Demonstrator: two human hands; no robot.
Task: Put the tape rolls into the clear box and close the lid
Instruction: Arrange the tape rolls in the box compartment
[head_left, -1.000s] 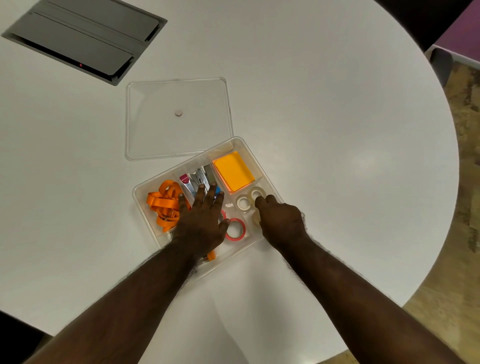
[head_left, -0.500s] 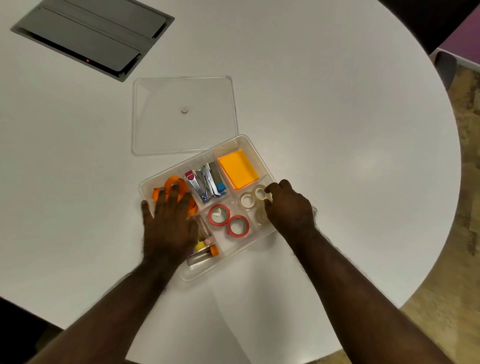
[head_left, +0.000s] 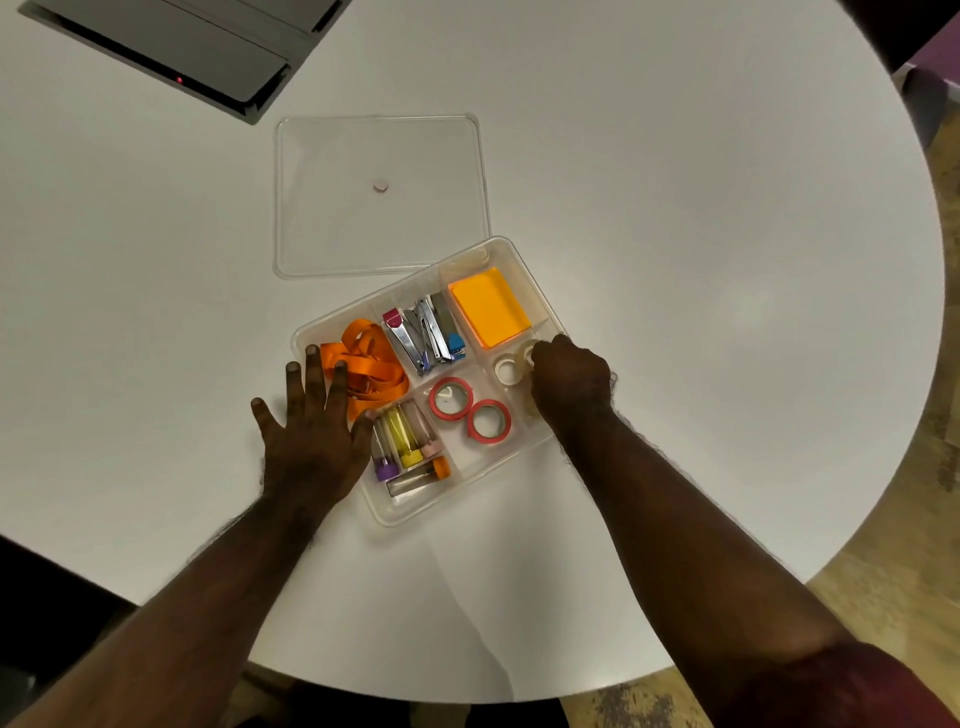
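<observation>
**Box open, lid lying behind it**

Your left hand (head_left: 311, 431) lies flat, fingers spread, over the clear box's (head_left: 519, 260) left rim and the orange ribbon (head_left: 371, 364). Your right hand (head_left: 569, 382) is curled over the right-hand compartment beside a white tape roll (head_left: 506, 369); whether it grips anything is hidden. Two red tape rolls (head_left: 470, 410) sit in the middle compartment. Staplers (head_left: 423, 338), an orange pad (head_left: 488, 306) and capped tubes (head_left: 408, 441) fill other compartments. The lid (head_left: 382, 192) rests flat on the white table (head_left: 675, 208), touching the box's far edge.

We seem to be in an office or meeting room: a large round white table (head_left: 675, 208) fills the frame, with a grey flip-lid cable hatch (head_left: 171, 47) recessed at upper left, and staplers (head_left: 423, 338) sorted in a clear box (head_left: 524, 260).
</observation>
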